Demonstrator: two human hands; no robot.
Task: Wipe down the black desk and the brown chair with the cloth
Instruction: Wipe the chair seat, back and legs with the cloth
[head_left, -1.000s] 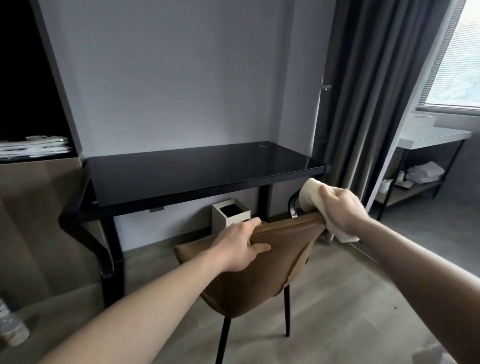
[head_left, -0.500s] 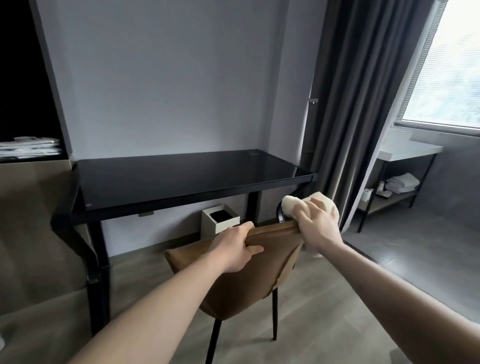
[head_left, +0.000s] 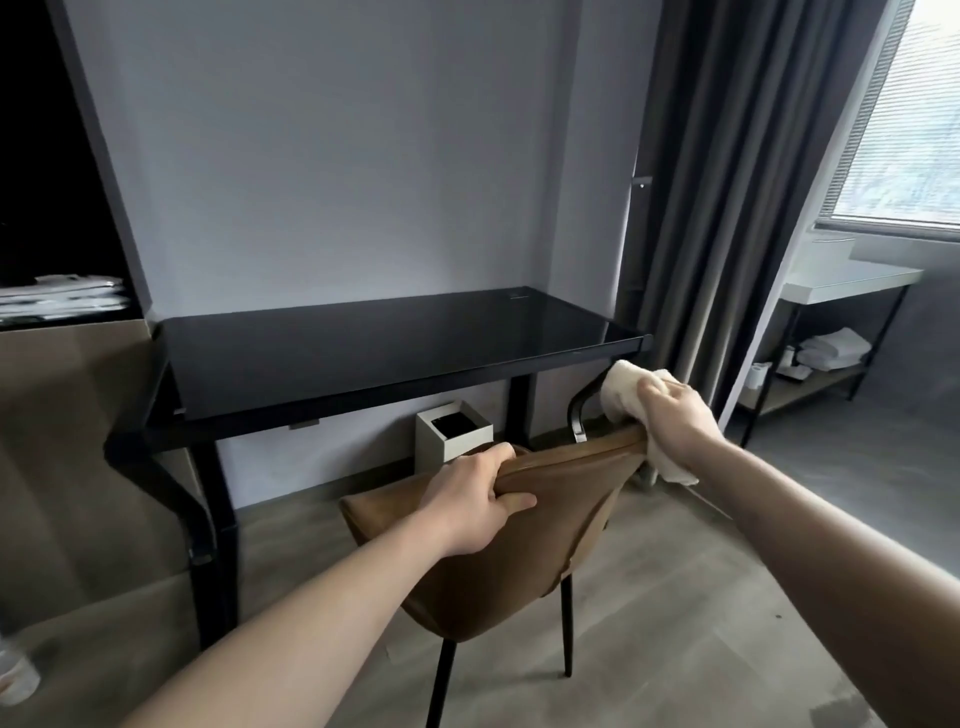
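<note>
Two hands on the brown chair (head_left: 519, 540): left hand (head_left: 475, 501) gripping the backrest top, right hand (head_left: 675, 428) clutching the cloth (head_left: 626, 392) at its right corner. Better to keep bracing left and drag the cloth along that edge. Black table (head_left: 374, 348) just behind.

Counting quick: one black desk (head_left: 363, 353), one brown chair (head_left: 519, 545), one cloth (head_left: 626, 395). Two hands, left hand (head_left: 475, 501) and right hand (head_left: 675, 423). One little white bin (head_left: 452, 434) under there, one grey curtain (head_left: 727, 182), one side table (head_left: 852, 283), one window (head_left: 904, 130).
</note>
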